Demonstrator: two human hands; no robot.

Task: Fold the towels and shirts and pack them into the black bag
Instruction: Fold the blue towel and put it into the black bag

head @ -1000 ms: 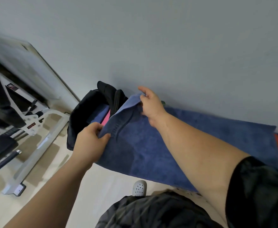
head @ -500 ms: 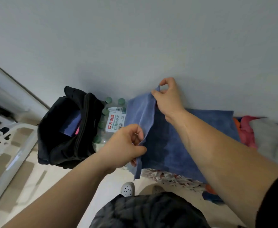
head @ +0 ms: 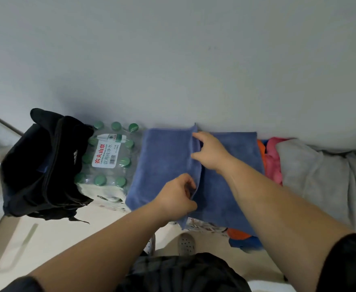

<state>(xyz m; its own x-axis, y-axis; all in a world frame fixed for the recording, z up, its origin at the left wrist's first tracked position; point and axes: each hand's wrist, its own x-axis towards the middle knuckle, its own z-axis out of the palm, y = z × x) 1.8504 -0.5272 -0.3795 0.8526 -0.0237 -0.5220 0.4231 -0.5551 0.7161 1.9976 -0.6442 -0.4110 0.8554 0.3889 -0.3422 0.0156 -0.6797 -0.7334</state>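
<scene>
**A:** Head view: where is the towel?

**B:** The blue towel (head: 162, 165) lies flat against the wall (head: 173, 60). It sits between a pack of water bottles (head: 107, 157) on its left and a heap of clothes on its right. Its left part is doubled over, so a raised edge runs down the middle.

**A:** And the hands?

**B:** The left hand (head: 177, 194) pinches the near end of that edge, its fingers (head: 188, 184) curled against the thumb. The right hand (head: 210, 152) holds the far end close to the wall, with bent fingers (head: 198, 135) and thumb nipping the cloth.

**A:** The bag?

**B:** The black bag (head: 36, 165) stands left of the bottles, touching them. A bit of blue shows at its mouth, possibly cloth, but it is too dark to tell.

**A:** The heap?

**B:** A grey cloth (head: 320, 178) is spread widest, with a pink piece (head: 273, 163) and an orange piece (head: 261, 148) just beside the towel.
</scene>
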